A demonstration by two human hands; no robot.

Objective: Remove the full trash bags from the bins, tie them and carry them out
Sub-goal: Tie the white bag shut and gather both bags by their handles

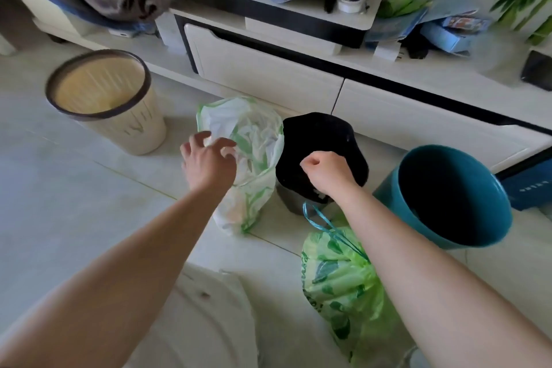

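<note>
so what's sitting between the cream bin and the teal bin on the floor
In the head view, the open white-and-green bag and the black bag stand side by side between cream bin and teal bin.

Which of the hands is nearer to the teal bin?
Right. The right hand is over the black bag, just left of the teal bin. The left hand is farther left, at the white bag.
</note>
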